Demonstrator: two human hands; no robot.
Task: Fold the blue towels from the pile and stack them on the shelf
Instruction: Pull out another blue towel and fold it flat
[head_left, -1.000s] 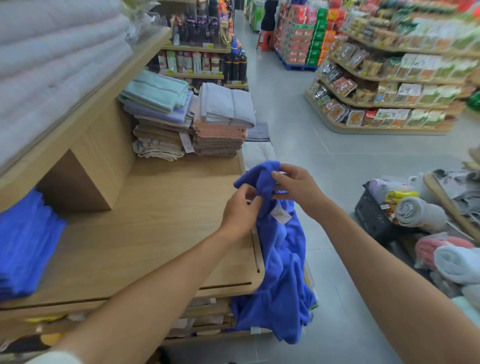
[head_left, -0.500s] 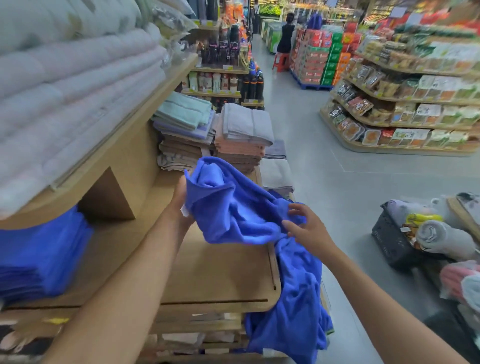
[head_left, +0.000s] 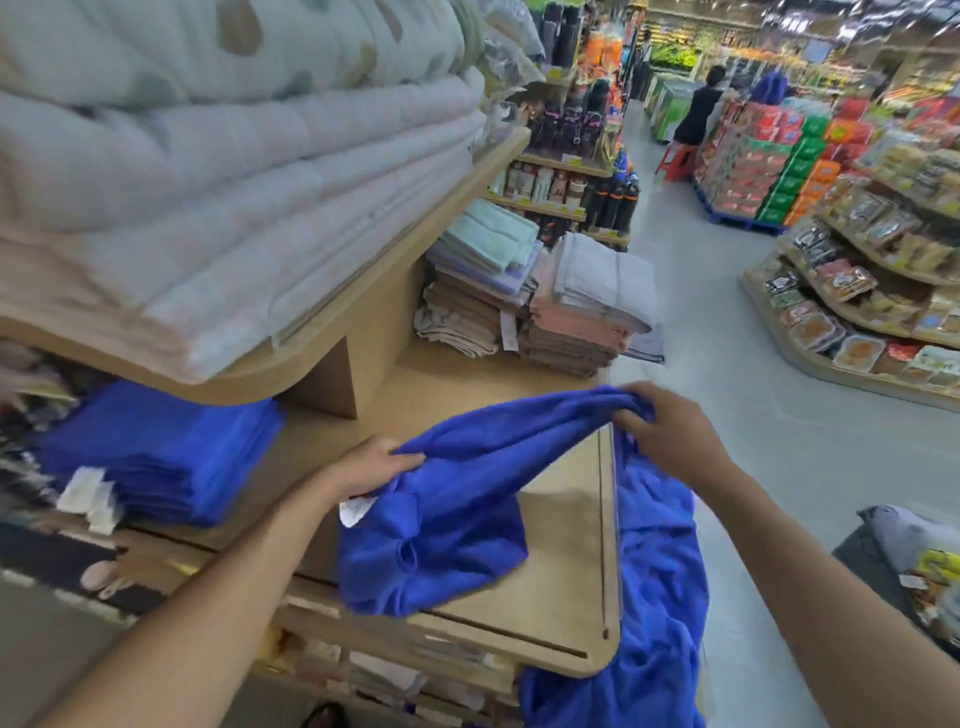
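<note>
Between my hands, the blue towel stretches as a bunched band over the wooden shelf. Its long axis slants up from my left hand to my right hand, and both grip its edge with curled fingers. A white tag just below the left hand is too blurred to read. Folded blue towels lie stacked left of my left hand.

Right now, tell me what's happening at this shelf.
A person holds a blue towel stretched between both hands above the wooden shelf: the left hand grips one end, the right hand the other. Its middle sags, unfolded. More blue cloth hangs off the shelf's right edge. A stack of folded blue towels lies at the left.
</note>
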